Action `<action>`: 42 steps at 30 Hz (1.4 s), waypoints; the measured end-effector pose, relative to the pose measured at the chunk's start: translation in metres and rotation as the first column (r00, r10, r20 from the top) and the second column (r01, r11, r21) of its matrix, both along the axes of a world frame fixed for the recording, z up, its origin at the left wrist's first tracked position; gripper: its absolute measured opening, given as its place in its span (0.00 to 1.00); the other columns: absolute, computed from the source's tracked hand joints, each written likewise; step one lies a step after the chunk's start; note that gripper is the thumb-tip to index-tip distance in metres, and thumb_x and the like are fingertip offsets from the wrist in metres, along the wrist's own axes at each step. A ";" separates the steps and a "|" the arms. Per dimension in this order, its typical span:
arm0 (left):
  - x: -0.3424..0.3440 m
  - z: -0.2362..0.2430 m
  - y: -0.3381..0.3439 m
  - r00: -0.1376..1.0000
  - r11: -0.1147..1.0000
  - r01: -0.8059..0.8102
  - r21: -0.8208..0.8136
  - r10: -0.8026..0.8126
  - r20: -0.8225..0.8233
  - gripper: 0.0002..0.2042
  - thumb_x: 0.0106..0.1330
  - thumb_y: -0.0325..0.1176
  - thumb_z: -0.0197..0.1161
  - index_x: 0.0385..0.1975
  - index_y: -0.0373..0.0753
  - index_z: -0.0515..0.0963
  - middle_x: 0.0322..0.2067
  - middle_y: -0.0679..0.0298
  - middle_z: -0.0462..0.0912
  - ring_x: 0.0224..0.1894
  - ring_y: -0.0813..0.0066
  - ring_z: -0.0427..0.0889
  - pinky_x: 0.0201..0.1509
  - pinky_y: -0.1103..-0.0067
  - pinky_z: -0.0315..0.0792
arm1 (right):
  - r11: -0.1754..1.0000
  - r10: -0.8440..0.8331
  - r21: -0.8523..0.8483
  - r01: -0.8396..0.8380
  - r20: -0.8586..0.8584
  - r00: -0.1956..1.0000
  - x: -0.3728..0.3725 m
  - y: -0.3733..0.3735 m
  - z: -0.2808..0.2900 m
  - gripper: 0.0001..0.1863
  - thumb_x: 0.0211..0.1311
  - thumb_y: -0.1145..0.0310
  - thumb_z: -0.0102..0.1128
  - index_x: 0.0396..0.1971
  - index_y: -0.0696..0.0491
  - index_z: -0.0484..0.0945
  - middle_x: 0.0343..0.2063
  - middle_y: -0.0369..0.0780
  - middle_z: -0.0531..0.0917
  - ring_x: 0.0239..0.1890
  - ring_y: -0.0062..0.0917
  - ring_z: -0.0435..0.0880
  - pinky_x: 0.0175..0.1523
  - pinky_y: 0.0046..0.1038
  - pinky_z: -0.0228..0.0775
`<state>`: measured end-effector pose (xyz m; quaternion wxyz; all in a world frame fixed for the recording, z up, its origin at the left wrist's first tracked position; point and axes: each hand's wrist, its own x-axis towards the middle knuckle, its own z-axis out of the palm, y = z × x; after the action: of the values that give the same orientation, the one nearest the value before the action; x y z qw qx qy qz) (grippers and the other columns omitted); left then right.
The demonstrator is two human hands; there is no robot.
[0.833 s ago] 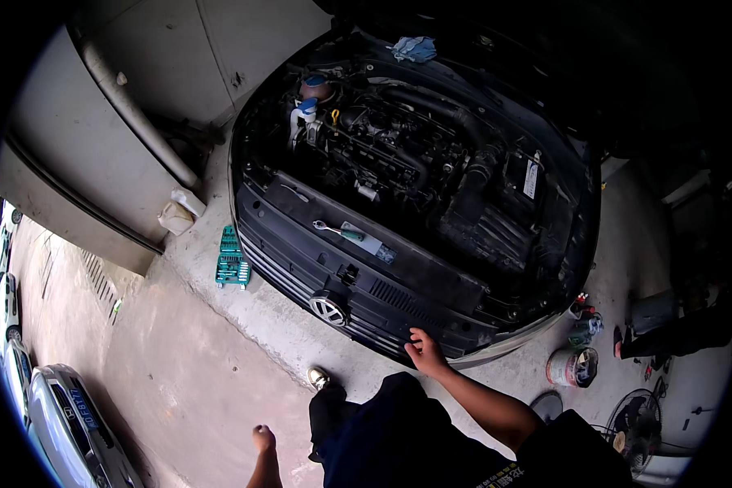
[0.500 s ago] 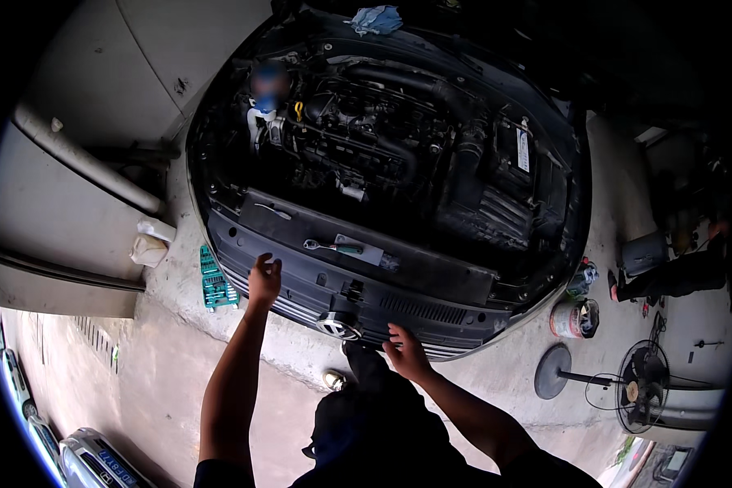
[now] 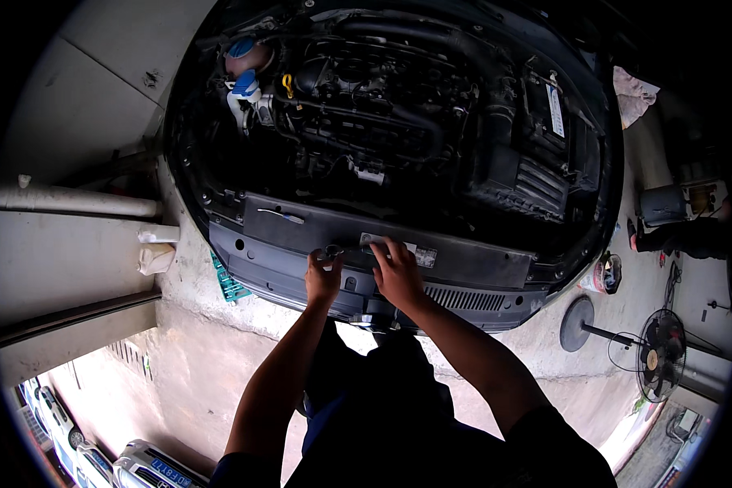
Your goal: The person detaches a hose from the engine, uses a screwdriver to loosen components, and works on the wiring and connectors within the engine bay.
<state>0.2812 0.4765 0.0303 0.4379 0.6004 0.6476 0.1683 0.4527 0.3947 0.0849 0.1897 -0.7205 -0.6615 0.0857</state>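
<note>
A ratchet wrench (image 3: 333,250) lies across the dark front panel (image 3: 472,252) of the open engine bay. Curled fingers of my left hand (image 3: 323,281) close around its round head. My right hand (image 3: 398,275) has its fingertips on the handle end, which it mostly hides. Under and beside the right fingers is a pale label plate (image 3: 423,257). Farther left on the panel rests a small slim tool (image 3: 281,215) with a light handle. Below my hands the front badge is mostly hidden.
The engine (image 3: 374,114) fills the bay beyond the panel, with a blue-capped reservoir (image 3: 246,84) at left and the battery (image 3: 549,114) at right. A green tool case (image 3: 229,281) lies on the floor at left. A standing fan (image 3: 660,355) and a bucket (image 3: 602,276) are at right.
Both hands have come forward and inward from the front edge to the ratchet wrench, closing on its head and handle. The view has shifted nearer the car.
</note>
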 end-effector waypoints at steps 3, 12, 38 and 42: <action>0.017 -0.007 0.019 0.996 0.990 0.005 -0.143 -0.017 -0.086 0.24 0.57 0.46 0.63 0.47 0.36 0.70 0.35 0.48 0.83 0.40 0.45 0.81 0.44 0.62 0.74 | 0.992 -0.004 -0.127 0.020 0.123 0.992 -0.011 0.019 -0.015 0.27 0.50 0.68 0.64 0.53 0.52 0.70 0.50 0.43 0.68 0.52 0.36 0.70 0.51 0.35 0.67; 0.024 0.000 0.044 0.962 0.968 0.234 0.087 -0.243 0.121 0.12 0.63 0.33 0.58 0.43 0.36 0.69 0.23 0.59 0.81 0.21 0.76 0.81 0.28 0.80 0.76 | 0.923 -0.314 -0.287 0.256 -0.179 0.933 -0.038 0.016 -0.011 0.15 0.55 0.72 0.59 0.42 0.52 0.66 0.32 0.46 0.77 0.36 0.39 0.80 0.39 0.38 0.74; 0.038 0.169 -0.011 0.550 0.734 0.679 0.019 -0.526 0.648 0.08 0.64 0.27 0.60 0.41 0.31 0.76 0.32 0.59 0.84 0.33 0.78 0.82 0.38 0.81 0.75 | 0.716 -0.629 -0.452 0.532 -0.749 0.210 -0.052 -0.056 0.155 0.15 0.66 0.65 0.52 0.45 0.60 0.70 0.27 0.45 0.81 0.27 0.29 0.82 0.33 0.30 0.72; 0.043 0.173 0.001 0.556 0.722 0.667 0.184 -0.646 0.523 0.10 0.65 0.29 0.60 0.39 0.29 0.77 0.33 0.56 0.84 0.37 0.74 0.83 0.40 0.80 0.75 | 0.761 -0.426 -0.113 0.639 -0.829 0.361 -0.056 -0.047 0.119 0.16 0.68 0.63 0.51 0.49 0.58 0.70 0.27 0.41 0.80 0.29 0.22 0.79 0.34 0.27 0.71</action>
<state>0.3243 0.4774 0.2032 0.6464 0.7143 0.2241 0.1475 0.3965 0.3479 0.2043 0.5713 -0.7427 -0.2279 0.2647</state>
